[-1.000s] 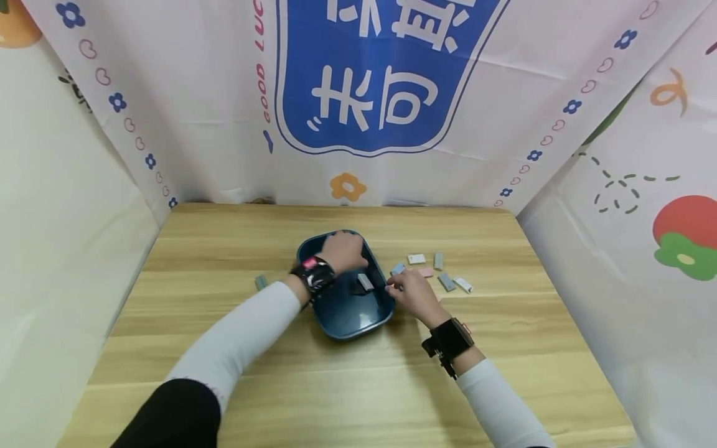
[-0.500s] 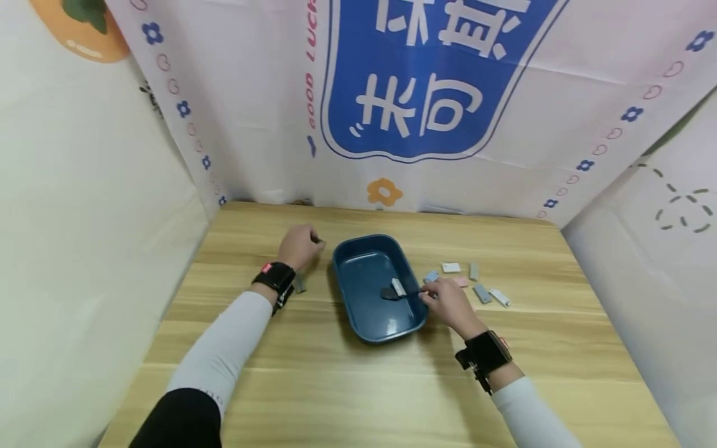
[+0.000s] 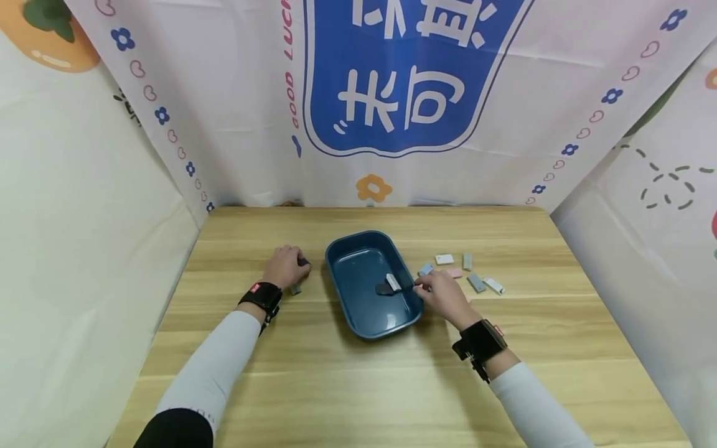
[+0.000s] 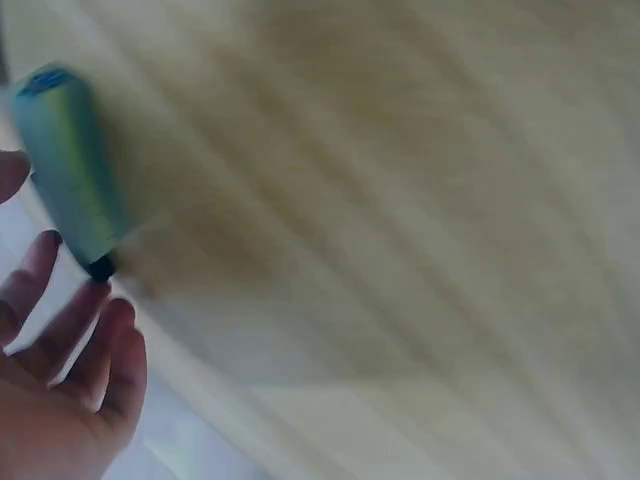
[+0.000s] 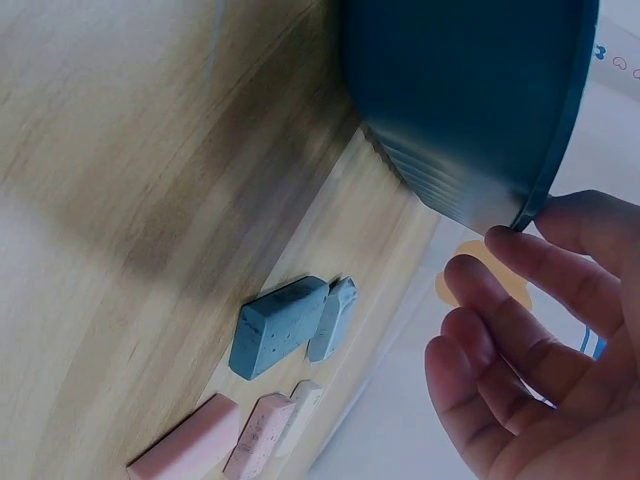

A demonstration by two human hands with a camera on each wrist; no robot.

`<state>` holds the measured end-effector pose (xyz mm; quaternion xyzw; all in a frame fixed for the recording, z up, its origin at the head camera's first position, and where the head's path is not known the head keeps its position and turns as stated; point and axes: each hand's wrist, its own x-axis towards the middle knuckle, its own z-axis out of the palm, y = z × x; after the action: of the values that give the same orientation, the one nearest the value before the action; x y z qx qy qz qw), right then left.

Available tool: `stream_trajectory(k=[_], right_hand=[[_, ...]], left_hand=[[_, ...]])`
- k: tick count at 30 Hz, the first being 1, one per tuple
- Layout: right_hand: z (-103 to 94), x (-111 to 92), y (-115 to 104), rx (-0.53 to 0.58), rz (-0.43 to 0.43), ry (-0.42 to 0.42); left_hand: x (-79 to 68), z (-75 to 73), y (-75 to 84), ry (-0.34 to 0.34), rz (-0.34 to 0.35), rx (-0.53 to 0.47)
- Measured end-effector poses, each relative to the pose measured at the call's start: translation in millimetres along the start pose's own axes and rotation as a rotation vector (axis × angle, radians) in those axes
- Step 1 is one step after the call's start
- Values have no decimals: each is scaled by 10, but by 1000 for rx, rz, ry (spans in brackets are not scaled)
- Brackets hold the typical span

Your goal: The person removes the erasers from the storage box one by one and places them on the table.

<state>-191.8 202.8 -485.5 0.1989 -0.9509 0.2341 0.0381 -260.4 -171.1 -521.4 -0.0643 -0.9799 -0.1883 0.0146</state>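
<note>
In the head view my left hand (image 3: pixel 282 266) is left of a dark blue basin (image 3: pixel 350 311). Its curled fingers pinch a small dark block (image 3: pixel 303 262), close over the table. A grey-green block, like an eraser (image 3: pixel 295 289), lies just below that hand. The left wrist view has a teal block (image 4: pixel 75 165) close to the fingertips, with a dark tip at its lower end. My right hand (image 3: pixel 442 297) pinches the basin's right rim between thumb and index finger (image 5: pixel 545 262). Inside the basin are a white block (image 3: pixel 393 282) and a flat dark shape (image 3: pixel 384 289).
Several small blocks lie right of the basin, among them a blue one (image 3: pixel 426 269), a pink one (image 3: pixel 454 272), a grey one (image 3: pixel 476 283) and a white one (image 3: pixel 494 285). A printed cloth (image 3: pixel 252 162) hangs behind the wooden table (image 3: pixel 358 392).
My left hand moved from over the basin out to the left, then lowered toward the table with the dark block. The right hand stays at the basin's rim.
</note>
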Motion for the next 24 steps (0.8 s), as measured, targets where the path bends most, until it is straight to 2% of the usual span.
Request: stream_trajectory(k=[2,4,6,8,11,13,16,18,21,24], right_hand=[[-2,1,-1,-3,0,-1],[-8,-1,-6,-3,0,-3],[-12,-3,-5,-1,4,-6],[-16,-3,-7,5,15,-4],[-10,-1,-1,16,25,0],[2,5,2,16,28,-1],[16,11,-7,9,28,-9],[26,15,-21,-1,25,-13],[18,15,-32,-1,23,-17],[10,14,-46,1,26,-16]], left_hand=[[19,-85,95,35,4,-14],[58,-181,268,75,37,-15],[112,-244,495,117,125,18],[162,-285,778,111,217,70],[204,-262,1208,20,345,149],[211,-198,1464,-102,401,182],[211,-42,1750,-271,462,208],[208,83,1871,-344,485,247],[208,242,1999,-388,480,326],[211,364,2048,-382,463,399]])
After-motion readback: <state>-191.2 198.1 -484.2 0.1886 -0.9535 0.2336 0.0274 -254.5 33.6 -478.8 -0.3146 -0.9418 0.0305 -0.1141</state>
